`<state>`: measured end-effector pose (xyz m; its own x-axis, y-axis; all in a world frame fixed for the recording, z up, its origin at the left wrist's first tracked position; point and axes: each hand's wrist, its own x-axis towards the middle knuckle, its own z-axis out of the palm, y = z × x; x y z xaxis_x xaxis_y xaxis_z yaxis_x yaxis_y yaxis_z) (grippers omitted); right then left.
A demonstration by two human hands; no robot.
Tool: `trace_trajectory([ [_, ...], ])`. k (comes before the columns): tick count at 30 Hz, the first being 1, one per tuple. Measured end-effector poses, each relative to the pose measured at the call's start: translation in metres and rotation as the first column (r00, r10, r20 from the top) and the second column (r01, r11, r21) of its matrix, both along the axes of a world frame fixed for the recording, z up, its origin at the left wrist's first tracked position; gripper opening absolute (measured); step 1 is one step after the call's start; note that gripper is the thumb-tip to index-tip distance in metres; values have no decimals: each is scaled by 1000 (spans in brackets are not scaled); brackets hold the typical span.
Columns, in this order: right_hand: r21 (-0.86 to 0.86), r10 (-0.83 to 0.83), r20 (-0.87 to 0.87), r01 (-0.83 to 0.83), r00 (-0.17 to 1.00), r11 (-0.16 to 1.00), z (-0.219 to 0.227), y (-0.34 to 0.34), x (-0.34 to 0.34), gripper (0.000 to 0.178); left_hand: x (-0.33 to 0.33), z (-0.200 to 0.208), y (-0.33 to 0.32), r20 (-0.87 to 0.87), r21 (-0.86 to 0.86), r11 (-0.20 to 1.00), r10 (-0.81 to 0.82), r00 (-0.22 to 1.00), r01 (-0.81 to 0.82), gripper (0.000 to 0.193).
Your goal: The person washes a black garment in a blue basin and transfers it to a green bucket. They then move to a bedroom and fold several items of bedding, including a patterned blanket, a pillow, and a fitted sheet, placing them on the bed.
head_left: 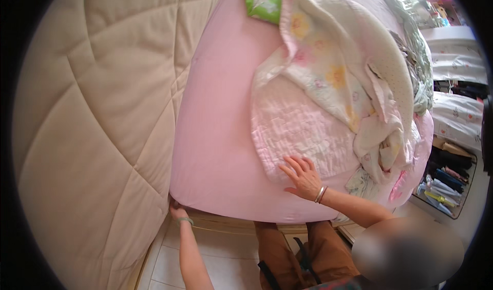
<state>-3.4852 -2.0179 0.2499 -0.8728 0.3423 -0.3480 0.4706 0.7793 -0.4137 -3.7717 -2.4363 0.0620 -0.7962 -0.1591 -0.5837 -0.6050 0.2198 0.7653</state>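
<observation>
My left hand, with a green bangle at the wrist, is at the near left corner of the mattress, which is covered by a pink fitted sheet. Its fingers go in under the corner and are hidden there. Spread flat, my right hand rests on the near edge of a pale pink quilted pad and wears bracelets. Over the pad lies a rumpled cream blanket with yellow and pink flowers, its folds heaped toward the right.
A padded beige headboard rises along the left side, against the mattress. Green-edged cloth lies at the far end. Grey-green bedding bunches at the far right. An open drawer of folded clothes stands beyond the bed; floor tiles show below.
</observation>
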Motion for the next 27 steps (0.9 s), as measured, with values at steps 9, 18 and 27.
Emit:
trace_trajectory([
  [9,-281,-588,-159,534,793,797,-5,19,63,41,194,151,135,241,94,887,-461,854,452,39],
  [18,-390,-435,-430,272,791,880,201,-7,133,49,336,222,254,-194,-565,-47,-963,-188,824,49],
  [27,-269,-381,-539,274,751,923,253,12,241,45,426,371,328,-375,-392,22,-917,-138,920,43],
])
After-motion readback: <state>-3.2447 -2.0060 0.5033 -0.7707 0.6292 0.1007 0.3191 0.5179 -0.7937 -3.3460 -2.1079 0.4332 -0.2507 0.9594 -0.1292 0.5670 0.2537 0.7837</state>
